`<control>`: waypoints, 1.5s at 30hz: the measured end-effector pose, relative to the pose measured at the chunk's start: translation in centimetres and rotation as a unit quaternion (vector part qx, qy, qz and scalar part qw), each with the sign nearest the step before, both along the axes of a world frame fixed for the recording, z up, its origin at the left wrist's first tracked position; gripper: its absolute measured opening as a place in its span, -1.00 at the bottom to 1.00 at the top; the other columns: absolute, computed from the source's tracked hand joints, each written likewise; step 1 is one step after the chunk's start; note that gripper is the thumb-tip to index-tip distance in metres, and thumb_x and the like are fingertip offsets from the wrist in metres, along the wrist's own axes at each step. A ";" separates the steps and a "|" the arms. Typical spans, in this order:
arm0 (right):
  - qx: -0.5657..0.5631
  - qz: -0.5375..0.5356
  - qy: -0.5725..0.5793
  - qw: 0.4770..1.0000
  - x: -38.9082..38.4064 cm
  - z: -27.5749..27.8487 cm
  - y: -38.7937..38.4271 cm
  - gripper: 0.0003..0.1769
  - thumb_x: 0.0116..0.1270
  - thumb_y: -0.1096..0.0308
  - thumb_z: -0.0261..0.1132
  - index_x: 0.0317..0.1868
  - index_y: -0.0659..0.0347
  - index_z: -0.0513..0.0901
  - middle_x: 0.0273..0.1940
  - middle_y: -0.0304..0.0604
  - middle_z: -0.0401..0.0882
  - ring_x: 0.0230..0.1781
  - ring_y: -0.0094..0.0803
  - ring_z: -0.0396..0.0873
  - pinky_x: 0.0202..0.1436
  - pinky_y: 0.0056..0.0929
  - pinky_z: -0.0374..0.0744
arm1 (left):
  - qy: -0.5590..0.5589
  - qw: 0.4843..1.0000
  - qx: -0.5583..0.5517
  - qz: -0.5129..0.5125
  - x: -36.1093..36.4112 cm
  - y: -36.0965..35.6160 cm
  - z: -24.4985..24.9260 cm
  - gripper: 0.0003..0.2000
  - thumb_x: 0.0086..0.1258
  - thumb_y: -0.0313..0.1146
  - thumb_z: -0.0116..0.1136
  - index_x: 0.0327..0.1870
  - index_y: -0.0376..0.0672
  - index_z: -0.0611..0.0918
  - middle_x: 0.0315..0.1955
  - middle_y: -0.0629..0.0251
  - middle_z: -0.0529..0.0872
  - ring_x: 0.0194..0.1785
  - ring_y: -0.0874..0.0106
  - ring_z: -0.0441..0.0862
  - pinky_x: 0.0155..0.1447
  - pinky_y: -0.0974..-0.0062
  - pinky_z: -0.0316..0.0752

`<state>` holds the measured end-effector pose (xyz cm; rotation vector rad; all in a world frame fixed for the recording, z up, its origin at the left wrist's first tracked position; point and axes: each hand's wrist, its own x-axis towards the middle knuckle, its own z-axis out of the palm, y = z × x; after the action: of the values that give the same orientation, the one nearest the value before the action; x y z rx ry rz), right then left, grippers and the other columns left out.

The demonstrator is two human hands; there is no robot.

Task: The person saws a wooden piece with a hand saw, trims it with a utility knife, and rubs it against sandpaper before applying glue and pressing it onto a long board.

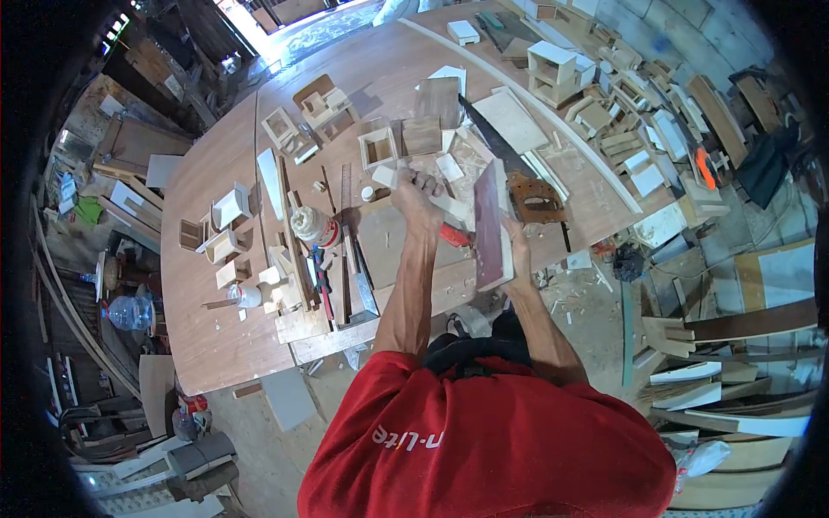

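Maroon board (490, 220) in right hand (518, 250); red shirt (484, 440) reads "n-Lite", upside down

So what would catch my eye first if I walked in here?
Probably the dark red board standing on edge at the near edge of the workbench, steadied by the right hand, while the left hand grips a pale wood block beside it. Just behind lies a handsaw, amid small open wooden boxes.

A woodworking workshop: a broad brown plywood workbench (216, 337) carries small open pale wooden boxes (378, 148) at 11 o'clock and a dark-bladed handsaw with a brown wooden handle (528, 197) at 1 o'clock, while pale timber offcuts (691, 380) lie heaped at 4 o'clock
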<state>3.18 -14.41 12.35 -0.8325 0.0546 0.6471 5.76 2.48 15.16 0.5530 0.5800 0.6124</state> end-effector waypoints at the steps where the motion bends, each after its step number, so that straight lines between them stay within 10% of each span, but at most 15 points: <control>1: -0.002 0.002 0.016 1.000 -0.2 0.4 0.5 -0.50 0.37 -0.04 0.12 0.04 0.25 0.51 -0.43 -0.13 0.60 -0.61 -0.47 0.54 -0.59 -0.53 0.52 | -0.005 0.997 -0.041 0.060 0.3 -0.3 0.3 -0.78 0.37 -0.23 -0.02 -0.46 -0.01 0.29 -0.65 0.52 0.20 -0.62 0.58 0.14 -0.53 0.55 0.11; 14: -0.145 -0.162 -0.076 0.973 -1.9 1.6 4.5 -0.50 0.36 -0.03 0.11 -0.16 0.33 0.62 -0.44 -0.15 0.60 -0.58 -0.44 0.54 -0.51 -0.40 0.54 | -0.079 0.990 -0.043 0.112 1.9 0.0 2.8 -0.71 0.44 -0.20 -0.12 -0.55 0.06 0.23 -0.71 0.52 0.17 -0.68 0.59 0.07 -0.60 0.55 0.06; 23: -0.134 -0.075 -0.062 0.986 -0.3 1.5 4.3 -0.56 0.38 -0.02 0.12 -0.06 0.21 0.57 -0.40 -0.12 0.60 -0.55 -0.40 0.58 -0.54 -0.41 0.57 | -0.100 0.986 -0.036 0.125 1.2 0.2 3.5 -0.73 0.43 -0.24 -0.13 -0.55 0.04 0.24 -0.72 0.52 0.15 -0.70 0.59 0.06 -0.62 0.55 0.04; 29: -0.078 -0.102 0.001 0.992 3.1 2.7 3.8 -0.51 0.31 -0.01 0.18 -0.02 0.28 0.57 -0.51 -0.18 0.54 -0.63 -0.45 0.50 -0.59 -0.45 0.51 | -0.261 0.961 -0.053 -0.072 0.7 1.2 0.5 -0.70 0.45 -0.13 -0.12 -0.52 0.00 0.27 -0.69 0.49 0.20 -0.66 0.57 0.12 -0.56 0.53 0.14; 36: -0.014 -0.001 -0.070 0.997 -0.2 2.0 1.3 -0.54 0.40 0.10 0.13 0.10 0.30 0.54 -0.37 -0.19 0.61 -0.52 -0.51 0.55 -0.47 -0.54 0.55 | -0.062 0.995 -0.069 0.023 1.4 -0.2 0.3 -0.66 0.52 -0.01 -0.19 -0.34 -0.09 0.41 -0.44 0.31 0.41 -0.40 0.39 0.39 -0.31 0.33 0.39; 45: -0.174 0.021 -0.248 0.953 -2.3 2.8 0.3 -0.48 0.42 0.21 0.09 0.33 0.25 0.39 0.02 -0.15 0.57 -0.16 -0.49 0.58 -0.18 -0.53 0.58 | 0.127 0.952 0.270 0.070 1.5 0.6 -1.9 -0.69 0.51 -0.32 -0.22 0.03 -0.38 0.48 -0.18 0.16 0.57 -0.13 0.37 0.50 0.04 0.42 0.37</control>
<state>0.92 -14.12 15.15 -1.3217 -0.3138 0.4568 7.21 3.11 13.26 1.1247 0.7001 0.8487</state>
